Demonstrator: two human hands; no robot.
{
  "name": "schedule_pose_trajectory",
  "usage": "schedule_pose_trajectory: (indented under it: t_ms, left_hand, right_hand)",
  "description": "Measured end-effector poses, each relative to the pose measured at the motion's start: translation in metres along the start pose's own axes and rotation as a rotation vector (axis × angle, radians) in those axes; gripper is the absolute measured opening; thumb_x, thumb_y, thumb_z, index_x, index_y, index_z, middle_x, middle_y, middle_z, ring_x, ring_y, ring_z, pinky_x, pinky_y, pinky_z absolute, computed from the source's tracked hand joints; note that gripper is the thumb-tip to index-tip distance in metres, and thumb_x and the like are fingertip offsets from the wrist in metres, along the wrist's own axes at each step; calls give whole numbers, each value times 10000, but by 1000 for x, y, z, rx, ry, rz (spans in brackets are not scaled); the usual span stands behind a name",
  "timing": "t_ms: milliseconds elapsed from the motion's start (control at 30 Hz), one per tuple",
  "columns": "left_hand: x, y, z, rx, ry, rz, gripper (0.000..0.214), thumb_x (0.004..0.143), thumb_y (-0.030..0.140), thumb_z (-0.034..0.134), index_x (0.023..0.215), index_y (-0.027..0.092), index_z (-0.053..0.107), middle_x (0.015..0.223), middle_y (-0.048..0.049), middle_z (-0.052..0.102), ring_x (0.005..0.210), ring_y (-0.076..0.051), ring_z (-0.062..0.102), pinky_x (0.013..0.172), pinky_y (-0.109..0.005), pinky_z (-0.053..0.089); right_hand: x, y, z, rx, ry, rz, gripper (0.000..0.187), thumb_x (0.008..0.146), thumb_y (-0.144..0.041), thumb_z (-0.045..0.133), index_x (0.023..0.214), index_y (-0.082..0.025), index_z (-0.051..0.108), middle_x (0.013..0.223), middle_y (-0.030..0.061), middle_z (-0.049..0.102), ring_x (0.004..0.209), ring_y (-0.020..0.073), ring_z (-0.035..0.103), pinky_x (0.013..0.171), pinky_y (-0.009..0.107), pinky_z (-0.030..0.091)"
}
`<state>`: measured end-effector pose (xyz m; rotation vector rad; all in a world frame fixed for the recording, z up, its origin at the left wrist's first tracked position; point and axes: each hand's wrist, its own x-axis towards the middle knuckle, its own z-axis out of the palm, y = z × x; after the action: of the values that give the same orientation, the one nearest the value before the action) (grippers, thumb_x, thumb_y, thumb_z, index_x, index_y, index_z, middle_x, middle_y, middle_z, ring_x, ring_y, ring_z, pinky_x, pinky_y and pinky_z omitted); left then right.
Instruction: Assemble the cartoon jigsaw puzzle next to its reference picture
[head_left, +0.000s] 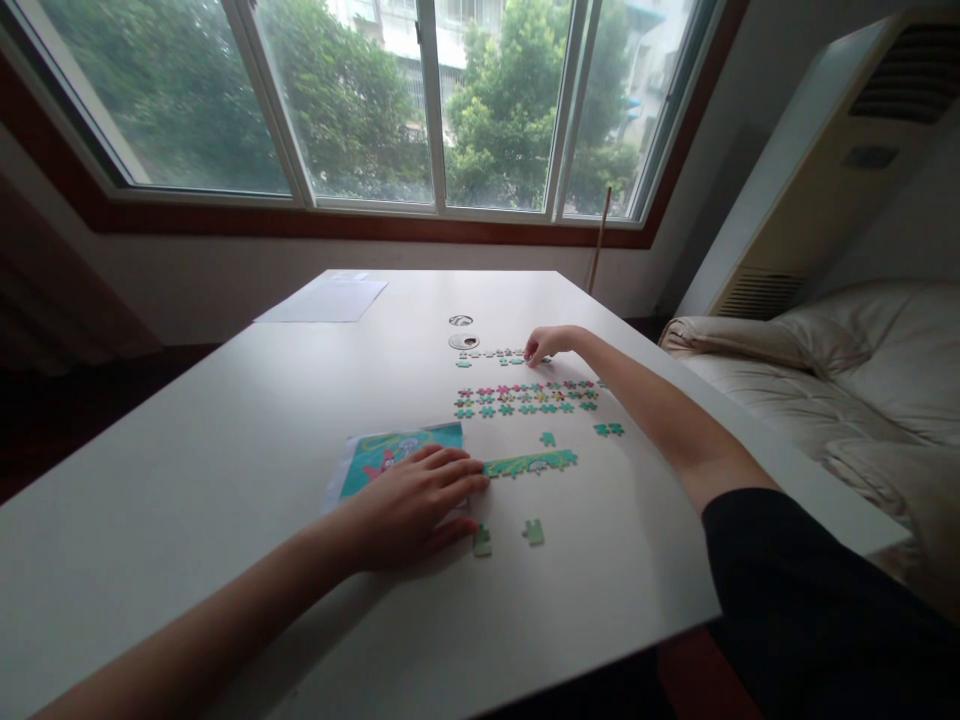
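The right hand reaches the far row of small teal cardboard puzzle pieces on the white counter, fingers narrow, grip unclear. The left hand lies spread flat on the teal picture sheet. The pieces seem light, thin and slippery: pinch the edges.

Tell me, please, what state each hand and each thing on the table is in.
left hand: open, flat on the picture sheet
right hand: stretched out, fingers curled at the far pieces, grip unclear
picture sheet: flat, partly covered
joined strip: assembled, lying flat
loose pieces: unjoined, laid in rows
paper sheet: flat, untouched
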<state>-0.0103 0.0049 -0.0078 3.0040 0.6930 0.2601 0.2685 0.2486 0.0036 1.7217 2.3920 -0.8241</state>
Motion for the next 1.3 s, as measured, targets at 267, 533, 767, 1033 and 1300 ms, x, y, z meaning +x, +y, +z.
schedule_pose_trajectory:
  t_ms: [267, 533, 767, 1033, 1300]
  left_hand:
    - [-2, -2, 1, 10, 16, 10, 335, 902, 360, 438, 1190, 199, 491, 1196, -87, 561, 1082, -263, 496, 909, -432, 392]
    - [0, 0, 0, 25, 9, 17, 322, 897, 351, 441, 1177, 200, 491, 1191, -87, 562, 1079, -261, 495, 915, -419, 381]
    - [1, 0, 0, 27, -12, 10, 319, 905, 351, 434, 1175, 191, 490, 1200, -86, 556, 1075, -266, 492, 912, -435, 381]
    - [0, -1, 1, 20, -12, 8, 324, 908, 358, 427, 1181, 194, 486, 1199, -84, 553, 1081, -267, 484, 915, -433, 378]
    - [0, -2, 2, 22, -14, 4, 327, 904, 357, 435, 1184, 195, 482, 1201, -85, 547, 1090, -263, 479, 921, -427, 375]
  right_hand:
    - [-14, -7, 5, 23, 105, -100, 345, 557, -292, 768, 840, -121, 672, 738, 39, 621, 629, 118, 495, 562, 232, 378]
    - [-77, -7, 21, 137, 222, -375, 341, 756, -325, 573, 1006, -107, 651, 639, -11, 541, 554, 77, 416, 536, 221, 332]
    - [-145, 3, 47, 305, 118, -422, 294, 765, -315, 566, 978, -119, 620, 720, 7, 570, 591, 77, 480, 534, 199, 371]
    - [-189, 12, 69, 373, 106, -362, 293, 794, -365, 562, 978, -147, 627, 761, 32, 607, 665, 110, 533, 574, 214, 409]
    - [-188, 13, 91, 557, 136, -291, 295, 721, -422, 645, 823, -148, 606, 636, -8, 579, 564, 94, 500, 520, 211, 364]
